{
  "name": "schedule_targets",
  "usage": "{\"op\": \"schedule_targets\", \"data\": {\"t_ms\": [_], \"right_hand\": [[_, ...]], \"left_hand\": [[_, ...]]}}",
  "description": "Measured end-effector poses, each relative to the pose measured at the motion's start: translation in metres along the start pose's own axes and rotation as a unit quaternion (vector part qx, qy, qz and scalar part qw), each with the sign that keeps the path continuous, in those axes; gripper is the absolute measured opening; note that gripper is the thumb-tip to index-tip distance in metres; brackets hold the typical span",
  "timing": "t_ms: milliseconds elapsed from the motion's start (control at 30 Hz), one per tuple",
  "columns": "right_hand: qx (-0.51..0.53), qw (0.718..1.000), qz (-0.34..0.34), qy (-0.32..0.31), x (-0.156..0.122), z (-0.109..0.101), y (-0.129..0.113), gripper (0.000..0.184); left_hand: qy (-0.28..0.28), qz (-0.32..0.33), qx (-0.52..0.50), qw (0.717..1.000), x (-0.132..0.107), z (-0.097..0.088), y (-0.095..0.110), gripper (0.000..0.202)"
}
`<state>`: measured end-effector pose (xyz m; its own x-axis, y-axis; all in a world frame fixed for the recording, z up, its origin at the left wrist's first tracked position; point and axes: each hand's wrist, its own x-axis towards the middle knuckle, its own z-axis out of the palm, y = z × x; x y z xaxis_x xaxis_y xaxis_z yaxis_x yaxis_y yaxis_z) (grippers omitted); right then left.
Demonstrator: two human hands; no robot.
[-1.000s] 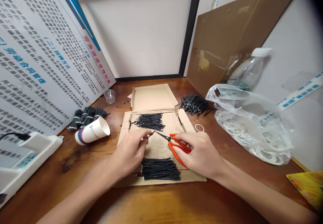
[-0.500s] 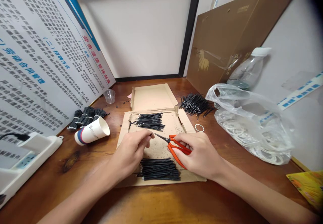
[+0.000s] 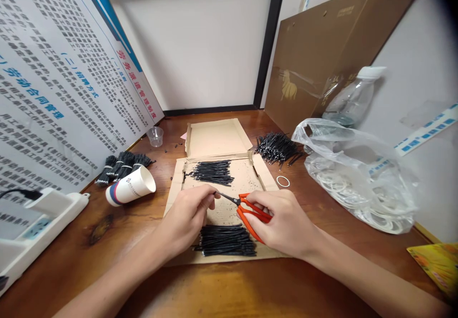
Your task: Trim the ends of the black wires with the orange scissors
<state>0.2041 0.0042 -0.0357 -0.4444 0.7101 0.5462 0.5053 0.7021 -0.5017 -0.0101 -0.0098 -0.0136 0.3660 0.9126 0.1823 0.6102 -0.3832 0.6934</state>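
- Gripping orange snips (image 3: 247, 209) in right hand (image 3: 283, 222), centre frame, blade tips meeting left hand (image 3: 188, 215)
- Left hand is pinching shut, held item too small to tell

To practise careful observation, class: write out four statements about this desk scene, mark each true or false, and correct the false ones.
1. The right hand holds orange scissors. True.
2. The paper cup stands upright. False: it lies on its side, mouth towards the cardboard.
3. The scissors' tip points at the left hand. True.
4. The bag lies left of the cardboard. False: it lies to the right of it.
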Motion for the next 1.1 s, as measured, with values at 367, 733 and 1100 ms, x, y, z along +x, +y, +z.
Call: {"op": "schedule_targets", "data": {"t_ms": [367, 733, 1100], "right_hand": [[0.002, 1.0, 0.002, 0.004, 0.0012, -0.0007, -0.0029, 0.016], [-0.001, 1.0, -0.021, 0.009, 0.0009, -0.0021, -0.0015, 0.019], [0.003, 1.0, -0.018, 0.016, 0.0021, -0.0032, -0.0024, 0.017]], "left_hand": [[0.014, -0.023, -0.045, 0.999, 0.0009, -0.0006, 0.0087, 0.02], [0.025, -0.003, -0.026, 0.999, 0.0002, -0.0007, 0.0049, 0.023], [0.021, -0.029, -0.07, 0.997, 0.0015, -0.0009, 0.0051, 0.016]]}}
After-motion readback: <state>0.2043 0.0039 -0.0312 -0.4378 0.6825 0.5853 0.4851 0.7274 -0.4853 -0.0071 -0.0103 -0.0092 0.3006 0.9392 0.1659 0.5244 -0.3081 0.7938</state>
